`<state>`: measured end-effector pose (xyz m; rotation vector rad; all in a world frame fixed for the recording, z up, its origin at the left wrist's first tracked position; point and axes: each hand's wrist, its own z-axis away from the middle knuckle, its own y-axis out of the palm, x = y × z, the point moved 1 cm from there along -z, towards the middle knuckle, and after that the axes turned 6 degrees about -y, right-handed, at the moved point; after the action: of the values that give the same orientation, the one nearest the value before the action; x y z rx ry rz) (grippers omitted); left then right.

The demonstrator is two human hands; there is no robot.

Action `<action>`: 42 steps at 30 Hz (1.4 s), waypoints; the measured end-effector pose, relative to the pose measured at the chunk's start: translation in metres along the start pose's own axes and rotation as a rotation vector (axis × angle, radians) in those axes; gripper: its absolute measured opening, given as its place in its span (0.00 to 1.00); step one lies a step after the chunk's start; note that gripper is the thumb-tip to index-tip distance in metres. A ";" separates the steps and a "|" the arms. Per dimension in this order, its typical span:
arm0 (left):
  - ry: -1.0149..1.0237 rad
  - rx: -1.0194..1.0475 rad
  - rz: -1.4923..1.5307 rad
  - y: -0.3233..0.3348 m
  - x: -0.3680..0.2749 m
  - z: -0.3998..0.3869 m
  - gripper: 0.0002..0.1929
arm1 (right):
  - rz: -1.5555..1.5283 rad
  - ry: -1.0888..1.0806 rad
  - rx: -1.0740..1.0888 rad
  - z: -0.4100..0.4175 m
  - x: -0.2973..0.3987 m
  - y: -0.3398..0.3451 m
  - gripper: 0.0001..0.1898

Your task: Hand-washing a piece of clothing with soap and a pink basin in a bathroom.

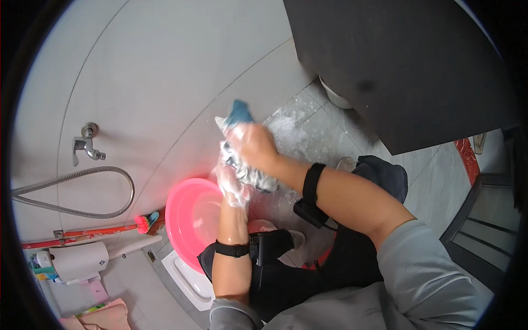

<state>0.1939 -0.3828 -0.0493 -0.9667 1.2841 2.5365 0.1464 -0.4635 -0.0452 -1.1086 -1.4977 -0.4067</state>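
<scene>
A soapy wet cloth (262,179), dark and whitish with foam, is bunched between my hands over the tiled floor. My right hand (256,144), blurred, has its fingers closed around the upper part. A blue piece of fabric (240,111) sticks out beyond this fist; whether it belongs to the same cloth I cannot tell. Thick white lather covers my left hand (233,181), which grips the cloth just below the right. Part of the cloth is hidden behind the right hand and wrist. A pink plastic basin (175,210) stands beside my left forearm.
Foamy water (291,128) wets the floor tiles (350,136). A squat toilet (192,280) lies by the basin. On the wall are a metal tap (87,144) and a flexible hose (123,175). A dark panel (392,70) juts in at upper right.
</scene>
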 end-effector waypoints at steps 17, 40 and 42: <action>-0.061 0.303 0.096 0.014 -0.064 0.028 0.25 | 0.177 -0.052 0.127 -0.028 0.016 -0.038 0.40; -0.021 -0.039 -0.289 0.008 -0.080 0.028 0.20 | 0.361 -0.345 0.397 -0.036 -0.014 -0.018 0.13; 0.125 -0.230 -0.610 -0.029 -0.082 0.012 0.22 | -0.021 -0.078 0.435 -0.051 -0.002 -0.033 0.13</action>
<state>0.2642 -0.3424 -0.0143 -1.3332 0.5875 2.1840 0.1490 -0.5203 -0.0226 -0.7698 -1.5728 -0.0433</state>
